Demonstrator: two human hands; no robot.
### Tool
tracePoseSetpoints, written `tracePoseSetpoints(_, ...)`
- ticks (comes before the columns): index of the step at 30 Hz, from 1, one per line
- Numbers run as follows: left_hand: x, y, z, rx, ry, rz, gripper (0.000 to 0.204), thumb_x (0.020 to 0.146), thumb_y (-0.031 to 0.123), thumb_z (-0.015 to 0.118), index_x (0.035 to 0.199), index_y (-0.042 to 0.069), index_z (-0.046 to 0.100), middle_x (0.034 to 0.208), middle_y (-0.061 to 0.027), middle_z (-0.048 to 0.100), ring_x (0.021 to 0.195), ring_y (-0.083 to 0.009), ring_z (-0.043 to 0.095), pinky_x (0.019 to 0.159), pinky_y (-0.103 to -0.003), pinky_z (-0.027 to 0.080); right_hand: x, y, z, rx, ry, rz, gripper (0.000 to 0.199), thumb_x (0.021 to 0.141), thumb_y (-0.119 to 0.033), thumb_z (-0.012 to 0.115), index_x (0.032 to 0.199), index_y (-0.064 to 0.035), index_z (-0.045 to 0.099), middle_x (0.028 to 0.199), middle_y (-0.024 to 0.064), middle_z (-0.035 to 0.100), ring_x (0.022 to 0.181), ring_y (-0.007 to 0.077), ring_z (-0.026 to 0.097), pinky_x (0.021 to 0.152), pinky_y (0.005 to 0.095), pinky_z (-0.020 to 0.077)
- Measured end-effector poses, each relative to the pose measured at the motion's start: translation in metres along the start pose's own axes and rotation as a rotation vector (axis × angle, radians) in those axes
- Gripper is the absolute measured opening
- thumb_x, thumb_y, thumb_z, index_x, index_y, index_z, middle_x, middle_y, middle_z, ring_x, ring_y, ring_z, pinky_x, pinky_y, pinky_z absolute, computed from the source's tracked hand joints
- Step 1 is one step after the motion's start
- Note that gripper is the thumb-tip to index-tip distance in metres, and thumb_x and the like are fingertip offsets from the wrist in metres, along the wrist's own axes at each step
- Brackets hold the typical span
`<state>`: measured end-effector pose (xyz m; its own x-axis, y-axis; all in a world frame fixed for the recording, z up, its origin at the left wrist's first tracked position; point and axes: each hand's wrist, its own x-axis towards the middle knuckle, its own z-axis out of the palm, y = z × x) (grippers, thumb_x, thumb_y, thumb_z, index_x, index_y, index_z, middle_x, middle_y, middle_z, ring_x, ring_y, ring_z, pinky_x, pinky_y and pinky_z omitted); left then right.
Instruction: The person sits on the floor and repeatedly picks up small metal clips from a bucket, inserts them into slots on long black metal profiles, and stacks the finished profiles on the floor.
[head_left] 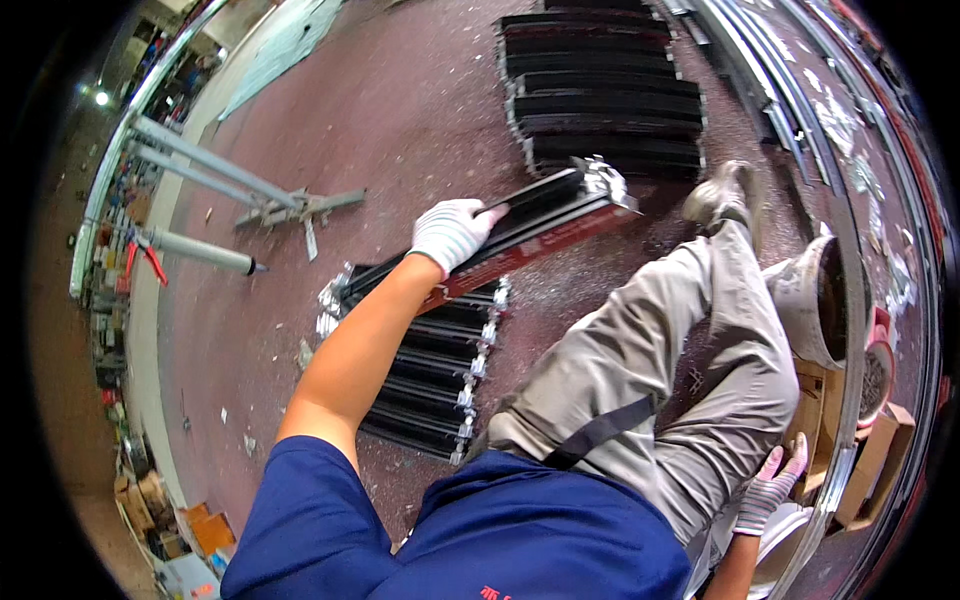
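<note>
My left hand (453,236), in a white striped knit glove, is closed on a long black profile (545,222) with a reddish side face and silvery crumpled wrapping at its ends. The piece is held tilted above the floor, its far end up to the right. Under it and my left forearm lies a row of similar black profiles (415,385) with shiny wrapped ends. My right hand (770,492), gloved too, is low at the right, beside my leg and the bench edge. Its fingers are spread, and nothing shows in them.
A larger row of black profiles (605,105) lies farther off on the reddish floor. At the left stands a grey metal frame (290,205), with red-handled pliers (145,258) near it. At the right are a white bucket (810,305), cardboard boxes (880,465) and long metal strips (775,85).
</note>
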<state>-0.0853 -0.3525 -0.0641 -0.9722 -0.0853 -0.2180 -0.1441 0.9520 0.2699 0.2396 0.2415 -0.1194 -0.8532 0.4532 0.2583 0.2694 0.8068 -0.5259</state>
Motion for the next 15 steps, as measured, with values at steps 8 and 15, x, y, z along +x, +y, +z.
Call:
tracePoseSetpoints(8, -0.087, -0.197, 0.106, -0.105, -0.045, -0.563, 0.066, 0.101, 0.071, 0.049, 0.100, 0.010, 0.075, 0.110, -0.0232, 0.074, 0.107, -0.0454, 0.069, 0.091, -0.054, 0.053, 0.038, -0.001, 0.026, -0.150, 0.065, -0.153, 0.054, 0.114, -0.026, 0.050, 0.159, 0.0028, 0.042, 0.162, 0.0194, 0.045, 0.152, 0.0321, 0.041, 0.128, 0.0449, 0.0306)
tracePoseSetpoints(15, -0.110, -0.248, 0.202, -0.250, -0.109, -0.628, 0.072, 0.106, 0.068, 0.037, 0.110, 0.006, 0.073, 0.119, -0.0263, 0.071, 0.112, -0.0467, 0.066, 0.094, -0.054, 0.052, 0.046, -0.011, 0.020, -0.225, 0.034, -0.151, 0.053, 0.114, -0.025, 0.050, 0.158, 0.0035, 0.042, 0.161, 0.0198, 0.044, 0.149, 0.0318, 0.043, 0.127, 0.0447, 0.0319)
